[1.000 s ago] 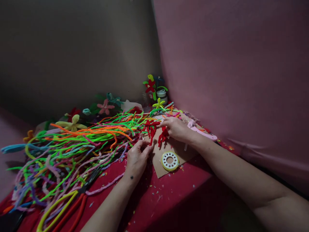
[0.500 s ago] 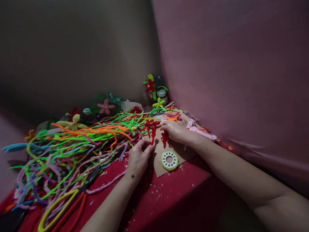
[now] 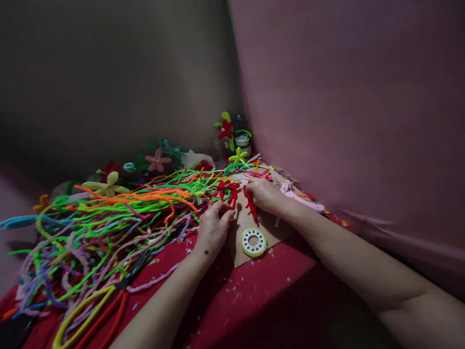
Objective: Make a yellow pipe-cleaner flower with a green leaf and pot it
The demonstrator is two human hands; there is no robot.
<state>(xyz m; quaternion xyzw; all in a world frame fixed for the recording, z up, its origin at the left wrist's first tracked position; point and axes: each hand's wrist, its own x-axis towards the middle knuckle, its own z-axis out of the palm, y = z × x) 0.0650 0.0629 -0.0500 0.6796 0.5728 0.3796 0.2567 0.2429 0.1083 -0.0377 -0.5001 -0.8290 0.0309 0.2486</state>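
My left hand (image 3: 214, 225) is closed, thumb and forefinger together at the lower end of a bent red pipe cleaner (image 3: 233, 198). The upper part of that piece joins a red cluster beside the colourful pile. My right hand (image 3: 265, 195) has its fingers curled round another red pipe cleaner piece (image 3: 251, 206), whose end hangs down from them. Its top is hidden by the fingers. Both hands are above a brown cardboard sheet (image 3: 238, 247). Nearer to me on the cardboard lies a roll of clear tape with a white perforated core (image 3: 266, 241).
A large pile of coloured pipe cleaners (image 3: 119, 213) spreads to the left, with yellow-and-red-handled scissors (image 3: 118, 295) on it. Pipe-cleaner flowers (image 3: 158, 160) stand along the wall. A pink glue gun (image 3: 303, 199) lies right. Scraps dot the red cloth (image 3: 232, 303).
My right hand has curled in more, and its red piece now hangs longer and straighter. My left hand has shifted slightly right, and the red strand near it looks more looped.
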